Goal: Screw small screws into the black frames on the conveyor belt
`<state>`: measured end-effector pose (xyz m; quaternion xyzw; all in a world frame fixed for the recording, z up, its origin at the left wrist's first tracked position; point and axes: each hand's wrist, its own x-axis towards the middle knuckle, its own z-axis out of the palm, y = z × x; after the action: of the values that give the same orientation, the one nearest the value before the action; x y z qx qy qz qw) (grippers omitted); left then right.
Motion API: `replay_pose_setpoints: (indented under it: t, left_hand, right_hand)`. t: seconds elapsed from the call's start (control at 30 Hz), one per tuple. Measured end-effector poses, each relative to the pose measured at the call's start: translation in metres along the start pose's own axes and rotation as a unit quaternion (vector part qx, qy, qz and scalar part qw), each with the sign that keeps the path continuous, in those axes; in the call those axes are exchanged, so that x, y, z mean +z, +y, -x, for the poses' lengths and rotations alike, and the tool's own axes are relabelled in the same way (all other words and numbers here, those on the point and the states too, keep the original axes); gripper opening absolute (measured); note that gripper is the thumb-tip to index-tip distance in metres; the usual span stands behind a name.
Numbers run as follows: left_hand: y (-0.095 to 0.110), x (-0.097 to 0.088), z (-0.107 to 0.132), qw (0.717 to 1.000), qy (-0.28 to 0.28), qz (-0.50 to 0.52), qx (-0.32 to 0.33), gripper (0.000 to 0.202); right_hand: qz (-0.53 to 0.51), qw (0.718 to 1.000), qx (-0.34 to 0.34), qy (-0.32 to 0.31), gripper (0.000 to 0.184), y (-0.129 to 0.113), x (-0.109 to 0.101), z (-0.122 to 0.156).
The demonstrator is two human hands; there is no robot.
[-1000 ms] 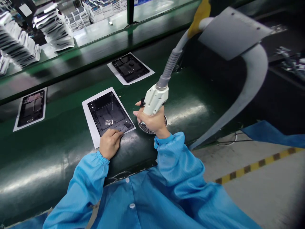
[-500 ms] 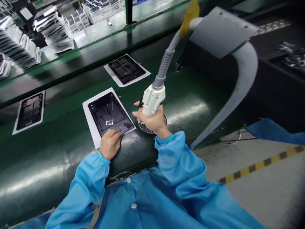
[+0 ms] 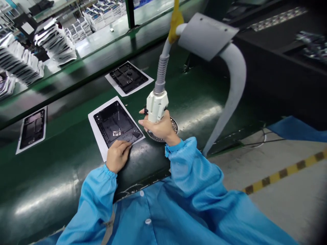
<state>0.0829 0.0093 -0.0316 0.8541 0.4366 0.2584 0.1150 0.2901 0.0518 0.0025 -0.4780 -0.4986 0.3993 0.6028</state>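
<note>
A black tablet back shell (image 3: 116,124) lies on a white sheet (image 3: 96,131) on the green conveyor belt (image 3: 63,170). My left hand (image 3: 118,155) rests at the sheet's near edge, fingers curled and pressing on the shell's lower corner. My right hand (image 3: 160,128) is wrapped round the white grip of a powered screwdriver (image 3: 156,106), which hangs upright from a grey ribbed hose (image 3: 161,71). The tool's tip is hidden behind my hand, over a round metal dish of screws (image 3: 173,126) just right of the shell.
Two more black shells on white sheets lie on the belt, one further back (image 3: 128,77) and one at the left (image 3: 32,128). Stacks of parts (image 3: 55,41) stand beyond the belt. A grey curved arm (image 3: 230,78) carries the hose. Grey floor with a yellow-black stripe (image 3: 286,172) is at right.
The view has shifted, so everything sits a little further left in the picture. The screwdriver now stands more upright. Both hands keep their hold and place.
</note>
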Motion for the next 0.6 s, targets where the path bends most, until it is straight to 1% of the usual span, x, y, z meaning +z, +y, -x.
replay_pose_setpoints:
  t: [0.03, 0.1, 0.2, 0.27, 0.37, 0.4, 0.47, 0.53, 0.6]
  left_hand:
    - [-0.002, -0.005, -0.002, 1.000, -0.008, 0.007, -0.013, 0.018]
    - [-0.010, -0.015, -0.009, 0.999, -0.006, -0.003, -0.047, 0.017]
    - [-0.026, -0.029, -0.023, 0.994, 0.009, -0.062, -0.093, 0.017]
    - [-0.037, -0.035, -0.033, 0.988, -0.021, -0.100, -0.116, 0.019]
    - [-0.046, -0.039, -0.045, 0.976, -0.094, -0.136, -0.141, 0.019]
    - [-0.047, -0.039, -0.048, 0.973, -0.111, -0.142, -0.145, 0.017]
    - [-0.046, -0.041, -0.053, 0.970, -0.127, -0.147, -0.146, 0.013]
    - [-0.041, -0.044, -0.056, 0.970, -0.130, -0.141, -0.151, 0.010]
    - [-0.036, -0.046, -0.057, 0.970, -0.122, -0.118, -0.175, 0.008]
  right_hand:
    - [0.002, 1.000, -0.001, -0.001, 0.016, 0.000, 0.000, 0.000]
    - [-0.003, 1.000, -0.001, 0.002, 0.017, -0.001, -0.001, 0.000]
    - [-0.027, 1.000, -0.002, 0.011, 0.021, -0.001, -0.002, 0.001]
    - [-0.040, 0.999, -0.005, 0.017, 0.023, -0.001, -0.003, 0.002]
    - [-0.042, 0.999, -0.008, 0.019, 0.021, 0.000, -0.004, 0.002]
    - [-0.039, 0.999, -0.009, 0.019, 0.021, 0.000, -0.005, 0.002]
    - [-0.036, 0.999, -0.012, 0.018, 0.020, 0.001, -0.005, 0.002]
    - [-0.034, 0.999, -0.017, 0.021, 0.022, 0.002, -0.005, 0.003]
    - [-0.030, 0.999, -0.023, 0.025, 0.022, 0.003, -0.004, 0.003]
